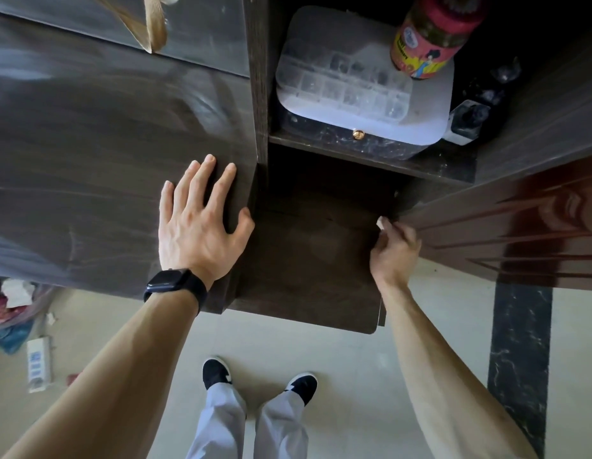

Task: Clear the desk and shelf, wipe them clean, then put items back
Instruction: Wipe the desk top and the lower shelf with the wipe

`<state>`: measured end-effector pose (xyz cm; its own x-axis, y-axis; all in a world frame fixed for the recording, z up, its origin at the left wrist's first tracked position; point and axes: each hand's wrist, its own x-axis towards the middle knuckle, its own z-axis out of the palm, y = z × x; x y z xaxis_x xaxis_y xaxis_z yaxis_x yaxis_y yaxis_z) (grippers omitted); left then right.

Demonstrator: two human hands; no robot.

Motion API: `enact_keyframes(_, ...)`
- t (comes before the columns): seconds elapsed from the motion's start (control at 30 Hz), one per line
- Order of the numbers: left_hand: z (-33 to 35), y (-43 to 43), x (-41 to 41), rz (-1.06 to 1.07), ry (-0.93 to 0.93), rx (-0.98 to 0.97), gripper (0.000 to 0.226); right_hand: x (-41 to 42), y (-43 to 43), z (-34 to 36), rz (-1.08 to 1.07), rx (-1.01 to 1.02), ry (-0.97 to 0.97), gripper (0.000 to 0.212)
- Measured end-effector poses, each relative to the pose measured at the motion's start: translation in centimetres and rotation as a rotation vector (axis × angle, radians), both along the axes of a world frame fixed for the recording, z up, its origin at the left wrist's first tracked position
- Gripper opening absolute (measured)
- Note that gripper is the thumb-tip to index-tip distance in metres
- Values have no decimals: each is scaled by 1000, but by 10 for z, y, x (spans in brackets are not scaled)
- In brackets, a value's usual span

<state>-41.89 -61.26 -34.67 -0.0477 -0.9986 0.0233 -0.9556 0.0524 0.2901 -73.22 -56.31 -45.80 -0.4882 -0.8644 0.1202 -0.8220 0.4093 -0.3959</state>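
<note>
My left hand lies flat with fingers spread on the dark wooden desk top, close to its right edge. My right hand has its fingers curled round a small whitish piece, perhaps a cloth or tissue, at the right side of the lower shelf. On the upper shelf lies a clear plastic compartment box on a white lid, with a pink jar standing on it.
A small black-and-white bottle stands right of the white box. A brown wooden door borders the shelf on the right. On the floor at left lie a power strip and a heap of cloths. Brown tape sits at the desk's far end.
</note>
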Motion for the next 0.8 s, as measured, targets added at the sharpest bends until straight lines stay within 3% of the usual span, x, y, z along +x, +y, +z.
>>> enact_keyframes(0.13, 1, 0, -1, 2, 8, 1, 65, 29, 80, 1, 159, 21, -16, 42)
enact_keyframes(0.23, 3, 1, -2, 5, 18, 4, 65, 50, 173, 11, 226, 125, -132, 54)
enact_keyframes(0.3, 4, 0, -2, -3, 26, 9, 65, 55, 199, 18, 239, 196, -216, 52)
enact_keyframes(0.5, 3, 0, -3, 5, 15, 2, 64, 18, 86, 32, -39, 53, -228, 24)
enact_keyframes(0.63, 2, 2, -4, 4, 17, -5, 63, 1, 39, 18, 52, 167, -83, 24)
enact_keyframes(0.8, 2, 1, -4, 5, 12, -40, 63, 5, 83, 3, 149, 134, 90, 27)
